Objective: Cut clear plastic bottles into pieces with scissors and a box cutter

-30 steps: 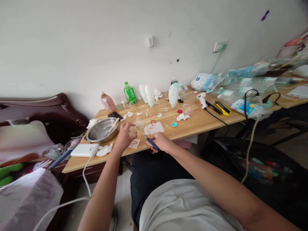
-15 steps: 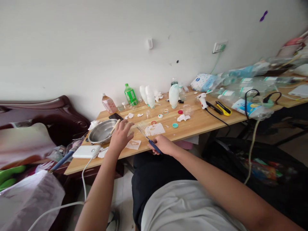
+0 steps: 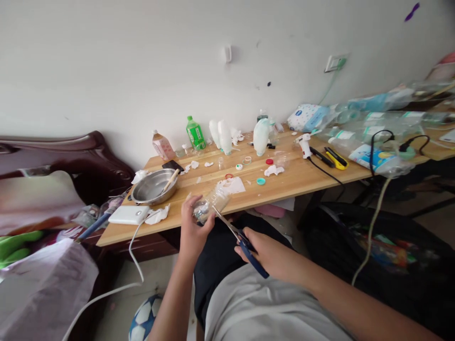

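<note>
My left hand (image 3: 195, 222) is wrapped round a clear plastic bottle piece (image 3: 217, 198), held tilted just above the table's front edge. My right hand (image 3: 261, 246) grips a pair of scissors (image 3: 250, 258) by the dark blue handles. The metal blades point up and left, their tips at the clear plastic near my left thumb; whether they touch it I cannot tell. Behind the plastic lies a piece of white paper (image 3: 237, 185) on the wooden table (image 3: 192, 187). A red ring (image 3: 229, 176) and a turquoise cap (image 3: 260, 181) lie close by.
A steel basin (image 3: 145, 189) with a brush-like handle and a white box (image 3: 128, 214) with a cable are on the left. Bottles and white bottle-shaped forms (image 3: 261, 136) stand along the wall. A glue gun (image 3: 304, 146), a yellow cutter (image 3: 336, 159) and plastic bottles (image 3: 380, 121) lie right.
My left hand has moved right from beside the basin and now holds the clear plastic up. My right hand has moved the scissors right and nearer my body; their handles are now spread.
</note>
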Demonstrator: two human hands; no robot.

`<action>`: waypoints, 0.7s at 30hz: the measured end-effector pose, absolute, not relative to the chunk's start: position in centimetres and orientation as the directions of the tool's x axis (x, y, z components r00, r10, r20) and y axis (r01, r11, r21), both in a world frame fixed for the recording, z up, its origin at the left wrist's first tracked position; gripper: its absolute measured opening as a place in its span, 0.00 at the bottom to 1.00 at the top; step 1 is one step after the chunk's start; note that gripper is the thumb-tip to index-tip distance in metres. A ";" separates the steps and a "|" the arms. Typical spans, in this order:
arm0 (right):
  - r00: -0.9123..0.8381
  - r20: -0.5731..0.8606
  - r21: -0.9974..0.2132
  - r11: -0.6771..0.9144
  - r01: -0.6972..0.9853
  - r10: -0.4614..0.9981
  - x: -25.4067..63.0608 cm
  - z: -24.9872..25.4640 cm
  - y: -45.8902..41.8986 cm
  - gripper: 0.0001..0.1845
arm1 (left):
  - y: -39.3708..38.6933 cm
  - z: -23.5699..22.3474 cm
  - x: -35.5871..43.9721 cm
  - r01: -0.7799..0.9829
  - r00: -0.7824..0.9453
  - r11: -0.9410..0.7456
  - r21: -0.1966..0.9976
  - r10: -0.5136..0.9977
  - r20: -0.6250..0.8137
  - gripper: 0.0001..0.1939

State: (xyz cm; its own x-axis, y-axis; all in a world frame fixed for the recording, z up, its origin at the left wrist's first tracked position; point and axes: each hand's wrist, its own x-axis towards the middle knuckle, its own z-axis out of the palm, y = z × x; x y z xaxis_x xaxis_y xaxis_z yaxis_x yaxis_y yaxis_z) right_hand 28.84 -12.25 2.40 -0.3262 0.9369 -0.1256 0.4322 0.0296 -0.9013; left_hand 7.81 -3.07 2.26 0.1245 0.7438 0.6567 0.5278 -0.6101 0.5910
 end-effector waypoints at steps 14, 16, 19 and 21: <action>-0.321 -0.234 -0.877 -0.057 0.477 0.918 30.0 3.4 -12.4 0.11 | -3.3 1.2 7.6 0.355 0.336 -0.754 0.553 0.655 0.677 0.27; -0.305 -0.236 -0.888 -0.077 0.454 0.923 29.9 3.3 -12.1 0.11 | -3.2 1.1 7.7 0.358 0.356 -0.770 0.528 0.635 0.685 0.27; -0.283 -0.215 -0.907 -0.084 0.412 0.935 29.4 2.7 -11.0 0.13 | -2.7 0.8 8.1 0.401 0.340 -0.769 0.498 0.629 0.699 0.26; -0.261 -0.195 -0.913 -0.078 0.400 0.945 29.0 2.2 -9.8 0.15 | -1.9 0.8 8.1 0.414 0.340 -0.767 0.490 0.629 0.699 0.25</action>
State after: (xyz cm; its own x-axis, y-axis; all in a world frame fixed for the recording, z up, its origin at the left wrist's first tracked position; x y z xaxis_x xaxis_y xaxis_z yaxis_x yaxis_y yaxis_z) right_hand 29.03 -9.77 2.19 -0.2607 0.9454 -0.1954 0.4000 -0.0784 -0.9132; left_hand 8.14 -1.94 0.75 0.3405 0.6294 0.6985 0.4140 -0.7674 0.4896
